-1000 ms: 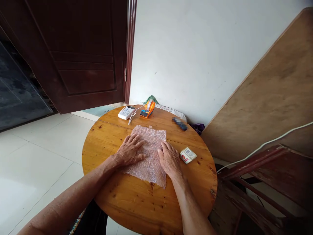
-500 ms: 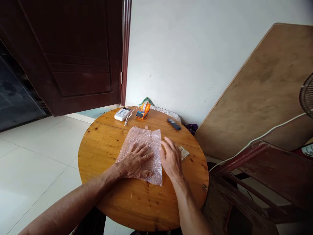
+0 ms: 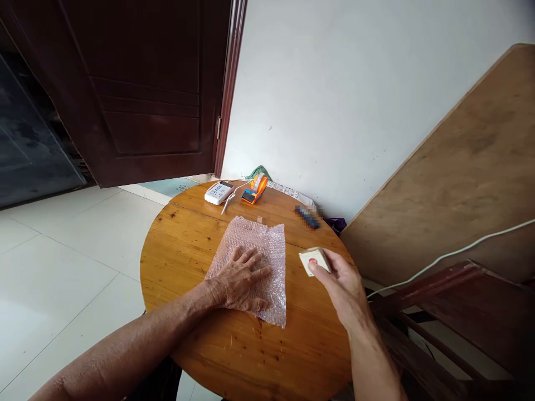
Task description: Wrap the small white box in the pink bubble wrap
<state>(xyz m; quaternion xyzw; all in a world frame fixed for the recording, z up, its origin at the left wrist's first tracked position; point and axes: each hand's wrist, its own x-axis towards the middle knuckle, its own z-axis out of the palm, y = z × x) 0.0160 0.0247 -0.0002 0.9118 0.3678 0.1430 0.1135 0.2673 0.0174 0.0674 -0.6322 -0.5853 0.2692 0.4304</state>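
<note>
A sheet of bubble wrap [image 3: 267, 245] lies flat on the round wooden table [image 3: 188, 245]. My left hand [image 3: 242, 278] rests on its near half, palm down with fingers spread. My right hand [image 3: 340, 281] is off to the right of the sheet, lifted slightly over the table, and its fingers and thumb grip a small white and red box [image 3: 313, 259] held tilted.
At the table's far edge sit a white device with a cord [image 3: 218, 192], an orange tape dispenser [image 3: 256, 188] and a dark flat object [image 3: 308, 216]. A large wooden board [image 3: 460, 167] leans on the wall at right, above dark red wooden rails [image 3: 451, 284]. A dark door [image 3: 137, 94] stands open at left.
My right hand left the bubble wrap, moved right and picked up the small box from the table. My left hand stayed pressed on the sheet.
</note>
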